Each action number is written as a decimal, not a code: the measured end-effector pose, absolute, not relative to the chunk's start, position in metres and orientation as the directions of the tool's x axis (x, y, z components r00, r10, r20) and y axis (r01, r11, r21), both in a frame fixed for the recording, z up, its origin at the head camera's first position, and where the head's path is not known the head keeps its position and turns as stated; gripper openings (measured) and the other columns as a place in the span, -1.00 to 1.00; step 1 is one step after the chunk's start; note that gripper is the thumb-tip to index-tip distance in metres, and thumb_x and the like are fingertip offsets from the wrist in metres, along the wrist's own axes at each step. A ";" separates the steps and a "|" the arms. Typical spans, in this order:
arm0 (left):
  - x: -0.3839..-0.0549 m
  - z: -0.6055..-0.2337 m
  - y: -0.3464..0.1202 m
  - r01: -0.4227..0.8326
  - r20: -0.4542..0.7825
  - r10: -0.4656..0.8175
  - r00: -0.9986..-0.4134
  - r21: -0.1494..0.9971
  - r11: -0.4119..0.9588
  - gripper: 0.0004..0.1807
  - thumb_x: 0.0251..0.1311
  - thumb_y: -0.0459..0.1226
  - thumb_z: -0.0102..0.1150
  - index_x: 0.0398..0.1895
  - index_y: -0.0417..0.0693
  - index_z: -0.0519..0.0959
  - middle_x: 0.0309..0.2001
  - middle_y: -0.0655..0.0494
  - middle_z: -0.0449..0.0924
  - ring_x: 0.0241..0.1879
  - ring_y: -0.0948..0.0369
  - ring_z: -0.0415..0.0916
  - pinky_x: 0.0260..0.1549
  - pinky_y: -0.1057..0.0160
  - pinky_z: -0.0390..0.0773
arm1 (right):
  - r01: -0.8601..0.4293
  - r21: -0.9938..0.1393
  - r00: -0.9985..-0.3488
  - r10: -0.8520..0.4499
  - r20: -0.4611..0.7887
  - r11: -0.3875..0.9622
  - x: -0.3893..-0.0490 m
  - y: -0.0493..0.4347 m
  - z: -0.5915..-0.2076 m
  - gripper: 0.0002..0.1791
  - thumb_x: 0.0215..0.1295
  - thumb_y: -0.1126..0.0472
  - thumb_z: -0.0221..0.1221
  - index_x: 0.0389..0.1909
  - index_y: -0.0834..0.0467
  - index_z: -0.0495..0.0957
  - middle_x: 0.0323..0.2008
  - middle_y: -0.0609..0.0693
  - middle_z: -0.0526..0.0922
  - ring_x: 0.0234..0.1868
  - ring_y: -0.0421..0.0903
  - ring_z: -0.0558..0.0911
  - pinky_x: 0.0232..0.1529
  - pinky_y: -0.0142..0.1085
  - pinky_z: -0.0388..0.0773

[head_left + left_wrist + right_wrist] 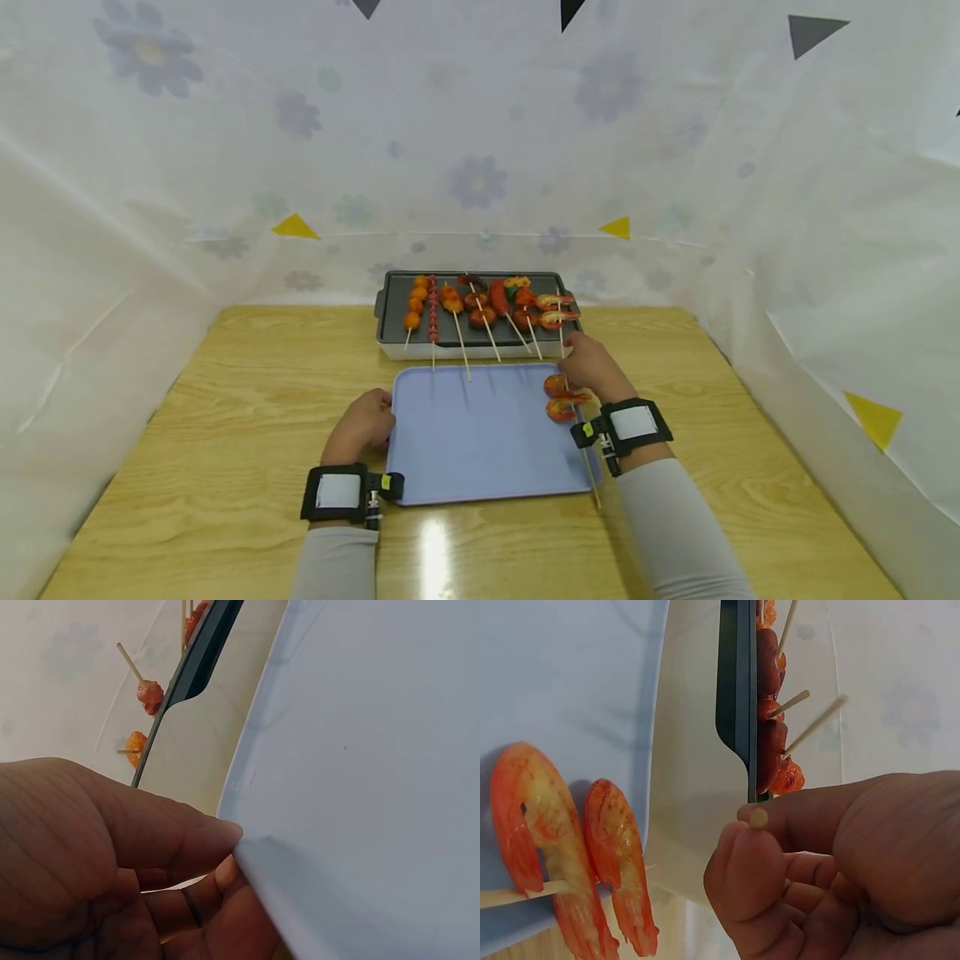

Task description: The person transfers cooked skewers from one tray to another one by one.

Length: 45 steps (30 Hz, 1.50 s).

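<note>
A lavender rectangular tray [480,442] lies on the table in front of the grill. My left hand [367,423] grips its left rim, the thumb on top and fingers curled beneath, as the left wrist view shows. At the tray's right side rests one shrimp skewer [567,408], its stick running past the front edge; both shrimp show closely in the right wrist view. Above it, my right hand [597,367] pinches the stick of another shrimp skewer [558,320], whose shrimp are over the right end of the grill. In the right wrist view the stick's cut end [758,818] pokes out between thumb and finger.
The dark grill pan [392,321] stands at the table's back. Across it lie several more skewers, among them orange balls [412,321], a thin pink one [432,308], a sausage [498,297] and brown round pieces [482,317]. Patterned white sheeting [480,142] surrounds the wooden table [247,417].
</note>
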State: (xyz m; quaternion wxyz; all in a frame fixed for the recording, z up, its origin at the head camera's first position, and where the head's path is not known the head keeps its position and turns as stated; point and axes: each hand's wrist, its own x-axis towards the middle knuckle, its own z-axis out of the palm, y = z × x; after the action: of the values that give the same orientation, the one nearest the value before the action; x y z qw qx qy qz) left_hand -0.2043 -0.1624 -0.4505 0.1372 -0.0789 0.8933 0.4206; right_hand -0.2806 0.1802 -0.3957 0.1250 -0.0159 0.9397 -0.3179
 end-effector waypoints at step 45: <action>-0.206 -0.452 -0.161 -0.242 -0.306 -0.018 -0.952 0.716 0.655 -0.55 0.14 -0.42 -0.12 0.14 -0.37 0.31 -0.35 -0.10 0.46 -0.53 0.11 0.47 -0.60 0.24 0.45 | -0.007 -0.640 -0.983 -0.123 -0.138 0.769 -0.263 0.195 -0.416 -0.78 0.27 0.30 0.00 -0.16 0.32 0.22 -0.53 0.11 0.36 -0.62 -0.01 0.52 -0.60 -0.24 0.41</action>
State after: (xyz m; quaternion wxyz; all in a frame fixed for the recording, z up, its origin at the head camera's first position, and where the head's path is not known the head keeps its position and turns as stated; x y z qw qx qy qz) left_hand -0.2056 -0.1612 -0.4515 0.1372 -0.0723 0.8992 0.4092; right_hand -0.2628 0.1948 -0.4158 0.0861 -0.0348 0.9364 -0.3384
